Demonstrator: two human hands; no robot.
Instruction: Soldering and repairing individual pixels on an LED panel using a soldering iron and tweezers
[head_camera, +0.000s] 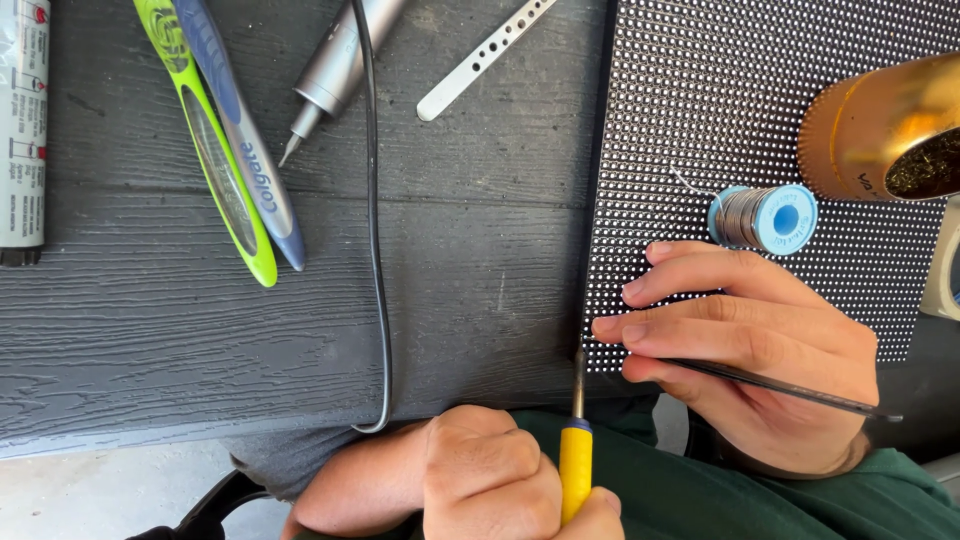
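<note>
My left hand (490, 475) is closed around a yellow-handled soldering iron (575, 470). Its metal tip points up at the lower left corner of a black dotted LED panel (700, 120). My right hand (745, 345) rests on the panel's lower edge with its fingers pointing left. It pinches a thin dark tool, probably tweezers (800, 392), that sticks out to the right. Just above my right hand, a small blue spool of solder wire (768, 217) lies on the panel.
A round gold tin (880, 125) stands on the panel at the upper right. On the dark wooden table (150, 330) lie a green toothbrush (215, 160), a blue-grey toothbrush (250, 150), a silver pen-shaped tool (335, 70), a perforated metal strip (485, 55), a black cable (378, 250) and a white tube (22, 120).
</note>
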